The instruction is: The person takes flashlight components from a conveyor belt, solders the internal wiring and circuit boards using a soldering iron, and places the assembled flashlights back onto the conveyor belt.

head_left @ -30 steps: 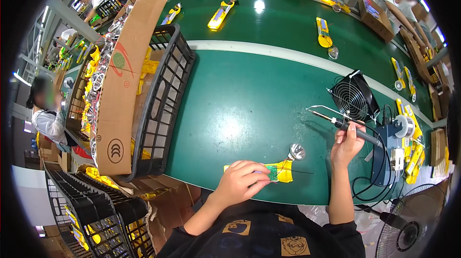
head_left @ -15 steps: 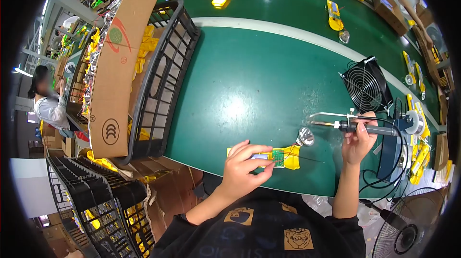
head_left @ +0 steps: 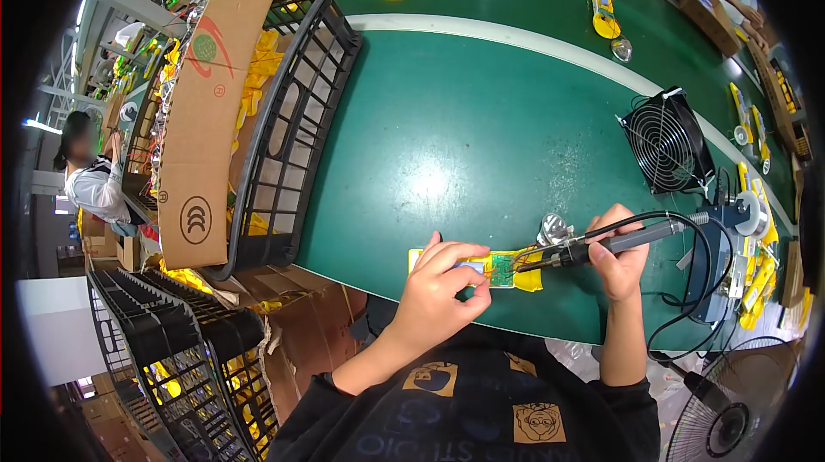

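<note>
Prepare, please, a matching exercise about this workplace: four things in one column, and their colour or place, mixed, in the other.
1. Soldering tool
2. Reflector
3. Square-framed fan
4. Cardboard panel

A. Brown, with printed marks, at the left of the picture
B. Black, standing on the green table
C. Held in the right hand
D. Silver and shiny, close to the yellow casing

Right pairs: 1-C, 2-D, 3-B, 4-A

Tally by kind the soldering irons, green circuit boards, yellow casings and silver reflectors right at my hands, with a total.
Soldering iron: 1
Green circuit board: 1
Yellow casing: 1
Silver reflector: 1
Total: 4
</note>
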Demonstrator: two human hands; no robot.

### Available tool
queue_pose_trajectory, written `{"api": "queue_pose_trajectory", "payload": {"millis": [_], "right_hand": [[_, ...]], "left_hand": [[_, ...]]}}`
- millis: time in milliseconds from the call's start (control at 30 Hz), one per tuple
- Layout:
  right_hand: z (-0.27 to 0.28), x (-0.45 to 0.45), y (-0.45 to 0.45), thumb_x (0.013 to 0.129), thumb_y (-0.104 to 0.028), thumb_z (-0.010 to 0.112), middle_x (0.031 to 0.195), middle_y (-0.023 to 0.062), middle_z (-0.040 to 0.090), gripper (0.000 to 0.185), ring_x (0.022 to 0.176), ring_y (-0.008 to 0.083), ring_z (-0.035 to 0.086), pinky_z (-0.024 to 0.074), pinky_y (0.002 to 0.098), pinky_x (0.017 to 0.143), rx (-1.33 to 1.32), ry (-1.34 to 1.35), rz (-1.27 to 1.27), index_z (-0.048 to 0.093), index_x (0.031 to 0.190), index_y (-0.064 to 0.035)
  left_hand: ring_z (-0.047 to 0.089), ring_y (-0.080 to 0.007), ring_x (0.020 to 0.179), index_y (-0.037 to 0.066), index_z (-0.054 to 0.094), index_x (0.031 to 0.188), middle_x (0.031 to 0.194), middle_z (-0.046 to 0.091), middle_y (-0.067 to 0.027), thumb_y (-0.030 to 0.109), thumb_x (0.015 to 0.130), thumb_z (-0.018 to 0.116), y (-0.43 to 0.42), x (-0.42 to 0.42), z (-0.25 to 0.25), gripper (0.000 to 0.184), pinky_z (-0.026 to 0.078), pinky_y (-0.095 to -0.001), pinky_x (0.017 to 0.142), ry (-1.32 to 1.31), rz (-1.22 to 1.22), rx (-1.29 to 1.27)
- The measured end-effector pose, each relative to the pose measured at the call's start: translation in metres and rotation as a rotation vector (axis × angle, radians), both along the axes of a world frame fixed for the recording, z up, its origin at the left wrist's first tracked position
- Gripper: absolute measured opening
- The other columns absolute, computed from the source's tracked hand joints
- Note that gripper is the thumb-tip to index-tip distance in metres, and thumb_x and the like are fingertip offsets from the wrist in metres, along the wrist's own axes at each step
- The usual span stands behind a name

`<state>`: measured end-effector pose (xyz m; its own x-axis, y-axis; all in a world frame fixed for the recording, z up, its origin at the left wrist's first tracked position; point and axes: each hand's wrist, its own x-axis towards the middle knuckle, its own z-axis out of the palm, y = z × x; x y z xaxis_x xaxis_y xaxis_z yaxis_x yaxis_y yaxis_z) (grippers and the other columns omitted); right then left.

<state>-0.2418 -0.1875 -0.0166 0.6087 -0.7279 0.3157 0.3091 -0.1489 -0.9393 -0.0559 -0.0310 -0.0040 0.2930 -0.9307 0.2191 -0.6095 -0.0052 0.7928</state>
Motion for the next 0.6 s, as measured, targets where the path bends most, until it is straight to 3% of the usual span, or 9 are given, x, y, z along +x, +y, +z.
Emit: {"api": "queue_pose_trajectory", "payload": {"millis": [133,600], "right_hand": [[-0.008,-0.004,-0.003,0.068,0.009,0.055,0.073,0.0081,0.05,0.047,0.062,0.0107,0.04,0.0339,0.0253,0.055,-0.096,0.066,0.078,0.039,0.107,-0.0122],[-0.015,-0.001,-0.001,0.068,0.011,0.054,0.079,0.0104,0.053,0.052,0.057,0.007,0.038,0.0333,0.0219,0.052,-0.134,0.063,0.1,0.038,0.111,-0.015]], "left_hand": [[0.059,-0.0222,0.087,0.005,0.055,0.065,0.096,0.06,-0.003,0.002,0.064,0.066,0.0,-0.001,0.002,0.012,0.037,-0.0549,0.093,0.007,-0.018,0.009],[0.061,-0.0193,0.082,0.005,0.057,0.064,0.091,0.062,-0.002,0.001,0.062,0.068,-0.001,-0.001,0.0,0.012,0.036,-0.0533,0.095,0.005,-0.004,0.035]]}}
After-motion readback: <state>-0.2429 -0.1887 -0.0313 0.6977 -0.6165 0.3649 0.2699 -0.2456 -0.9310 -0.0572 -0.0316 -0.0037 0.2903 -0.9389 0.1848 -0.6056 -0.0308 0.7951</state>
